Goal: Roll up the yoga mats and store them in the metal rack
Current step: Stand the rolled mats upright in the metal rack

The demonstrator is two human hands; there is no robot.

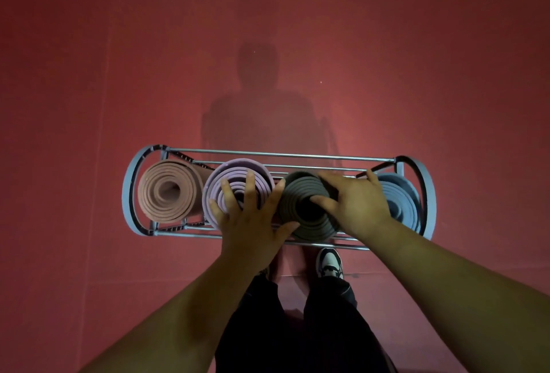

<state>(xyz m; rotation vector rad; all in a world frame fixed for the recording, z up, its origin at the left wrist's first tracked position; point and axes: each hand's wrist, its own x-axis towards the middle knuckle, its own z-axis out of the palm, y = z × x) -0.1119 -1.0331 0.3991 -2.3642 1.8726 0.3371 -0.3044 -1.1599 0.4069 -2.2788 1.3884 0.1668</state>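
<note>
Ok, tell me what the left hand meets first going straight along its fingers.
The left hand rests on the purple mat; beyond comes the rack's back rail, though it may pass above.

The oblong rack of thin, smooth grey metal bars (279,155) holds four matt, foam-like rolled mats, standing on a matt red floor (89,105).
</note>
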